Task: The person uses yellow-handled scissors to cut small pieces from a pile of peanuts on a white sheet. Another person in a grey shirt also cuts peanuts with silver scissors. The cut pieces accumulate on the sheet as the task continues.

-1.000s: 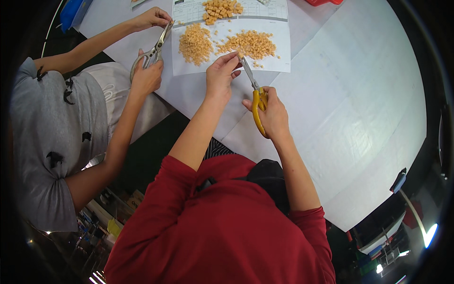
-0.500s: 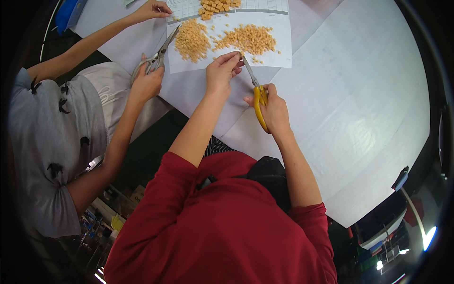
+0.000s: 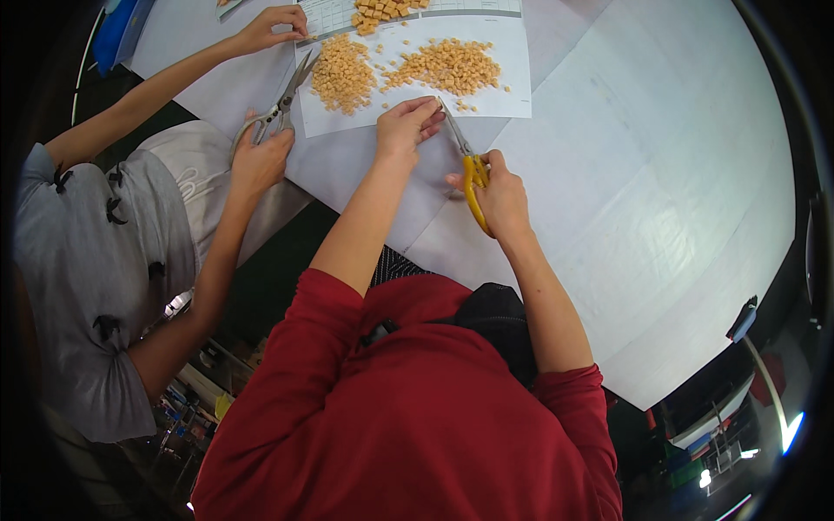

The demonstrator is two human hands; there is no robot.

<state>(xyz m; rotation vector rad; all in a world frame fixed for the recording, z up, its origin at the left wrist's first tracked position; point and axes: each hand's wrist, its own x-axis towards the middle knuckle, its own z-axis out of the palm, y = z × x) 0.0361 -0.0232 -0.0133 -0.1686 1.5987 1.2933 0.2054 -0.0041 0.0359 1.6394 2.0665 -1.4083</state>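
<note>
My right hand (image 3: pixel 499 195) grips yellow-handled scissors (image 3: pixel 467 161), blades pointing up toward a white paper sheet (image 3: pixel 512 82). My left hand (image 3: pixel 407 126) rests at the sheet's lower edge with fingers pinched close to the blade tips; whether it holds a small piece I cannot tell. Piles of small tan cubes (image 3: pixel 447 65) lie on the sheet, with a second pile (image 3: pixel 340 74) to the left.
A person in grey at the left holds grey scissors (image 3: pixel 276 108) in one hand (image 3: pixel 259 161) and rests the other hand (image 3: pixel 276 26) on the table. White table (image 3: pixel 660 174) spreads right. More tan cubes (image 3: pixel 382 10) lie at the top edge. A blue object (image 3: pixel 122 30) is far left.
The view has shifted slightly, so the sheet and piles sit a little higher. My hands keep their grip; the scissors stay near the sheet's edge. The other person's scissors moved slightly.
</note>
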